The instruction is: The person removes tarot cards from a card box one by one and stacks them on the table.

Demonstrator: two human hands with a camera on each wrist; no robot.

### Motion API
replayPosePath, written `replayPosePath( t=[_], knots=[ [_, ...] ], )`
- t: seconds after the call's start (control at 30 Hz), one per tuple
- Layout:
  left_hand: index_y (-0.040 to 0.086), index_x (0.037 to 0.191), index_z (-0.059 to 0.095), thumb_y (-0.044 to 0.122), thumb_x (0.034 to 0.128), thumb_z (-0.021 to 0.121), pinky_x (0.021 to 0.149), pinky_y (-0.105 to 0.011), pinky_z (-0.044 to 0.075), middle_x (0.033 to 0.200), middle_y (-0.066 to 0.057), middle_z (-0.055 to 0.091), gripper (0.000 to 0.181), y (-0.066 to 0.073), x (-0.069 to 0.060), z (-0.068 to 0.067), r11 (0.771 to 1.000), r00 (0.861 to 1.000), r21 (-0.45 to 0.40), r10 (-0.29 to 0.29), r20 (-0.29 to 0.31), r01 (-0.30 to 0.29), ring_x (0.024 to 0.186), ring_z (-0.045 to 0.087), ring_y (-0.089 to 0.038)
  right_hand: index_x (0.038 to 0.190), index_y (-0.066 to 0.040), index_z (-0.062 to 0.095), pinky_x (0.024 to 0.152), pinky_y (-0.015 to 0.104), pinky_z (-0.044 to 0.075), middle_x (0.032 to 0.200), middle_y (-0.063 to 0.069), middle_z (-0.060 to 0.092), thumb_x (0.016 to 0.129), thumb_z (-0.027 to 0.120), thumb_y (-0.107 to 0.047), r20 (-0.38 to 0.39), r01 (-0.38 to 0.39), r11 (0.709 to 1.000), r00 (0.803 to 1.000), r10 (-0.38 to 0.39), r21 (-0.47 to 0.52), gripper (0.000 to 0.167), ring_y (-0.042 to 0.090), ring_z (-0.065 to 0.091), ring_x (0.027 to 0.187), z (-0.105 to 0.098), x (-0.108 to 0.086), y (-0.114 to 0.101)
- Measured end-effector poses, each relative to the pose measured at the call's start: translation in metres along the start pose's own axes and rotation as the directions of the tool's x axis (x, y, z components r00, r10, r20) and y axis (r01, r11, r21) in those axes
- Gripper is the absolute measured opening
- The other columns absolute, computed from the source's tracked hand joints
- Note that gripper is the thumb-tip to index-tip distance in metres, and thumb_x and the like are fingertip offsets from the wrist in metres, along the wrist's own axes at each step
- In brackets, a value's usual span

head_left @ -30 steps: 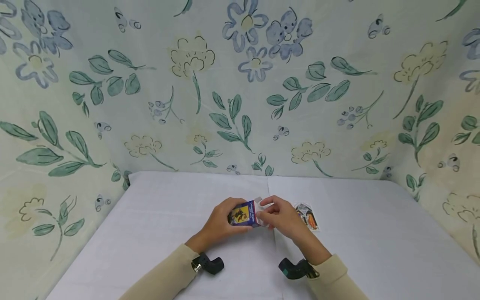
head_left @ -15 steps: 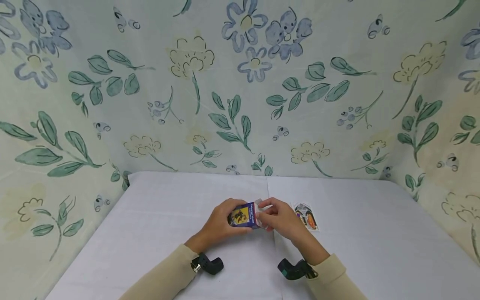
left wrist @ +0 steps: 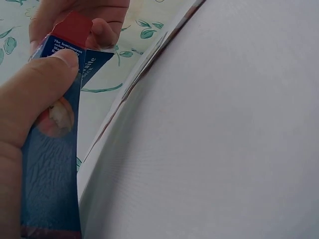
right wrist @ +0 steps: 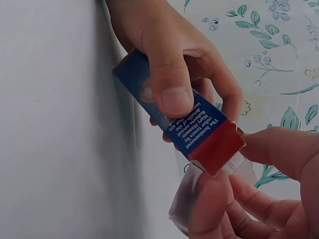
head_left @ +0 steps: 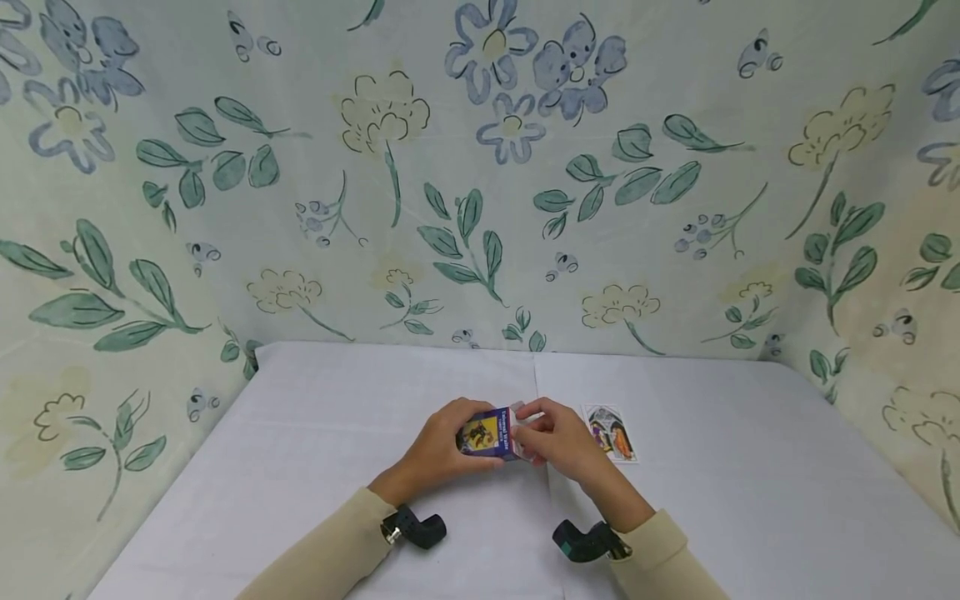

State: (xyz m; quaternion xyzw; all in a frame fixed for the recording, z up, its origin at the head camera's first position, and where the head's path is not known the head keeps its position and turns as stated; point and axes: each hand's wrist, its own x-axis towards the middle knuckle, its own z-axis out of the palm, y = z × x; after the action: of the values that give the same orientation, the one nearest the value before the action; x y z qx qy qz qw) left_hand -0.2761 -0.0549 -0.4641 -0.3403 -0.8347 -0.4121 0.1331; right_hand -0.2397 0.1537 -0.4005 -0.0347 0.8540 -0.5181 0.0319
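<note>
My left hand (head_left: 438, 439) grips a blue tarot card box (head_left: 478, 435) with a yellow picture on its front. In the left wrist view my left thumb presses the narrow printed side of the box (left wrist: 52, 174). A red end flap (right wrist: 219, 148) stands open at the far end, with white ridged edges (right wrist: 235, 164) beside it in the right wrist view. My right hand (head_left: 561, 435) pinches at this open end with thumb and fingers. Whether they hold a flap or cards inside, I cannot tell.
A picture card (head_left: 613, 433) with orange and purple figures lies on the white-covered table (head_left: 720, 492), just beyond my right hand. Floral cloth (head_left: 480, 208) hangs behind the table and at both sides. Each wrist carries a black camera mount (head_left: 416, 527).
The box's open end has dipped slightly. My right hand has shifted a little left and down with it, showing more of the card on the table. My left hand keeps its grip.
</note>
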Motion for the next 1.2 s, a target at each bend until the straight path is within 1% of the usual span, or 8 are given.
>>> replayPosePath(
  t=[0.17, 0.3, 0.43, 0.53, 0.63, 0.77, 1.03, 1.2],
  knots=[
    [0.023, 0.128, 0.054, 0.059, 0.0726, 0.076, 0.084, -0.027, 0.047, 0.117, 0.011, 0.057, 0.070, -0.0009, -0.0007, 0.0012, 1.000, 1.000, -0.007, -0.002, 0.003, 0.002, 0.098, 0.050, -0.004, 0.107, -0.008, 0.062, 0.058, 0.030, 0.054, 0.079, 0.005, 0.064, 0.086, 0.071, -0.022, -0.003, -0.014, 1.000, 1.000, 0.013, -0.021, 0.027, 0.020, 0.059, 0.062, 0.0002, -0.0006, 0.0004],
    [0.023, 0.128, 0.054, 0.058, 0.0728, 0.077, 0.084, -0.028, 0.047, 0.118, 0.011, 0.057, 0.069, -0.0011, 0.0002, 0.0013, 1.000, 1.000, -0.007, 0.012, -0.004, -0.012, 0.099, 0.050, -0.005, 0.106, -0.009, 0.063, 0.058, 0.030, 0.054, 0.078, 0.006, 0.064, 0.086, 0.071, -0.022, -0.010, -0.022, 0.999, 1.000, 0.022, -0.028, 0.025, 0.020, 0.060, 0.063, -0.0003, 0.0000, 0.0019],
    [0.023, 0.129, 0.053, 0.057, 0.0739, 0.076, 0.085, -0.028, 0.047, 0.119, 0.010, 0.057, 0.069, -0.0003, 0.0004, 0.0007, 1.000, 1.000, 0.006, 0.024, 0.000, -0.024, 0.100, 0.051, -0.006, 0.106, -0.009, 0.063, 0.058, 0.030, 0.054, 0.077, 0.005, 0.064, 0.087, 0.071, -0.022, -0.011, -0.017, 0.999, 1.000, 0.017, -0.034, 0.025, 0.019, 0.061, 0.063, -0.0003, 0.0004, 0.0036],
    [0.022, 0.130, 0.053, 0.058, 0.0743, 0.075, 0.086, -0.028, 0.047, 0.119, 0.009, 0.057, 0.070, 0.0001, 0.0003, 0.0006, 1.000, 1.000, 0.008, 0.024, 0.005, -0.024, 0.100, 0.051, -0.006, 0.104, -0.008, 0.063, 0.057, 0.030, 0.053, 0.077, 0.004, 0.065, 0.087, 0.069, -0.020, -0.021, -0.008, 0.998, 1.000, 0.007, -0.058, 0.022, 0.018, 0.061, 0.062, -0.0007, 0.0005, 0.0032],
    [0.022, 0.130, 0.053, 0.059, 0.0746, 0.075, 0.086, -0.028, 0.047, 0.119, 0.009, 0.056, 0.070, -0.0005, 0.0003, 0.0007, 1.000, 1.000, 0.009, 0.019, 0.003, -0.019, 0.100, 0.051, -0.006, 0.101, -0.008, 0.065, 0.057, 0.030, 0.054, 0.077, 0.004, 0.066, 0.087, 0.069, -0.018, -0.035, -0.006, 0.997, 0.999, 0.004, -0.070, 0.018, 0.018, 0.061, 0.061, -0.0018, 0.0009, 0.0022],
    [0.023, 0.130, 0.052, 0.059, 0.0743, 0.075, 0.087, -0.029, 0.047, 0.119, 0.010, 0.056, 0.070, -0.0017, 0.0001, 0.0011, 1.000, 1.000, 0.009, 0.007, -0.005, -0.007, 0.101, 0.051, -0.006, 0.097, -0.007, 0.068, 0.059, 0.030, 0.054, 0.078, 0.004, 0.066, 0.087, 0.067, -0.016, -0.033, -0.020, 0.998, 0.999, 0.018, -0.054, 0.013, 0.018, 0.061, 0.063, -0.0034, 0.0022, 0.0008],
    [0.022, 0.130, 0.053, 0.060, 0.0737, 0.074, 0.087, -0.028, 0.047, 0.120, 0.011, 0.056, 0.071, -0.0010, -0.0016, 0.0014, 1.000, 1.000, 0.014, -0.024, -0.004, 0.024, 0.101, 0.050, -0.005, 0.098, -0.004, 0.072, 0.060, 0.030, 0.054, 0.078, 0.003, 0.067, 0.089, 0.064, -0.017, -0.016, -0.037, 0.997, 0.999, 0.036, -0.074, 0.018, 0.018, 0.061, 0.064, -0.0046, 0.0009, -0.0013],
    [0.021, 0.130, 0.052, 0.060, 0.0745, 0.074, 0.087, -0.028, 0.047, 0.120, 0.011, 0.056, 0.071, 0.0001, -0.0009, 0.0005, 0.999, 0.999, 0.011, -0.036, 0.003, 0.036, 0.101, 0.050, -0.005, 0.098, -0.004, 0.072, 0.060, 0.031, 0.054, 0.079, 0.004, 0.067, 0.089, 0.064, -0.017, -0.013, -0.039, 0.998, 0.999, 0.039, -0.055, 0.018, 0.018, 0.061, 0.065, -0.0074, -0.0002, -0.0041]
  ],
)
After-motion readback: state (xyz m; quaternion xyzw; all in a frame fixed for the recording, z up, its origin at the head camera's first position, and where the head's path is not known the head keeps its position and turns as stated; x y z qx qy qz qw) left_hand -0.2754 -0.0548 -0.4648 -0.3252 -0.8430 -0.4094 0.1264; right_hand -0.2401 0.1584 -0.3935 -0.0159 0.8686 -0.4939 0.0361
